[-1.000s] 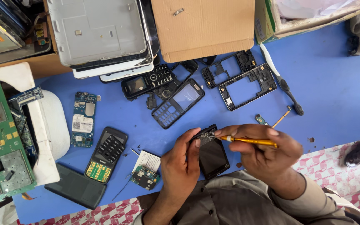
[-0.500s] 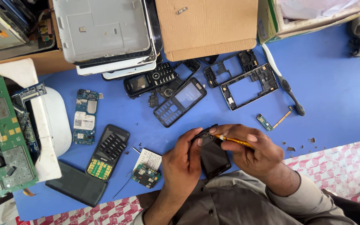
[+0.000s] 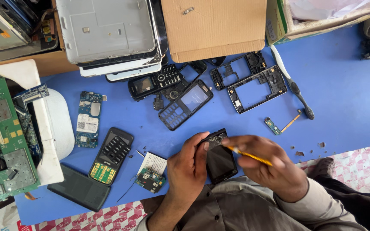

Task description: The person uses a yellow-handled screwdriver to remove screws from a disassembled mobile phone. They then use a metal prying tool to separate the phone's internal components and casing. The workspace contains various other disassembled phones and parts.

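Black and partly opened, the small phone [image 3: 220,160] sits above the blue surface [image 3: 343,98], gripped by the left hand [image 3: 188,169]. The right hand [image 3: 270,169] pinches a yellow-handled tool [image 3: 250,156] with its tip at the phone's upper end. A small circuit board [image 3: 150,179] lies just left.

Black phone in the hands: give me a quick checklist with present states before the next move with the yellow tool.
1. Left hand steadies the black phone from its side: ok.
2. Right hand holds the yellow tool in its fingers: ok.
3. Tool tip on the phone's top end: cannot tell, fingers hide it.
4. Phone held above the blue table, near its front edge: ok.
5. Small circuit board lies close by the left wrist, could be knocked: not ok.
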